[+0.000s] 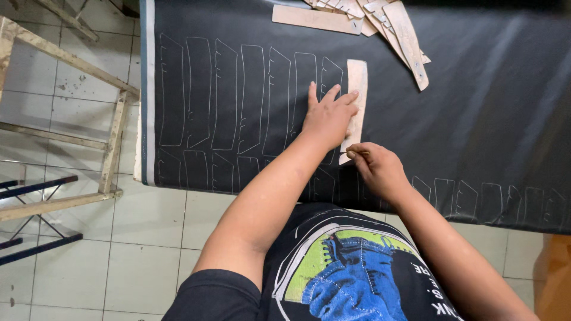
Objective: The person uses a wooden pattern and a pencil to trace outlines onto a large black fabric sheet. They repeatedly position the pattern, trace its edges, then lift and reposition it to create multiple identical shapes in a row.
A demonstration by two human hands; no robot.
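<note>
Under the left hand (327, 116), spread fingers (313, 95) press a pale card template (355, 104) flat on the black sheet (476, 119) covering the bench. Just below, the right hand (377, 166) pinches a thin marker (355, 153) at the template's lower end. Firm, even pressure should keep the outline true beside the chalked shapes (238, 95); spare templates (392, 24) lie beyond.

No packages, labels, signs or screens appear anywhere in this overhead view of the worktable.
</note>
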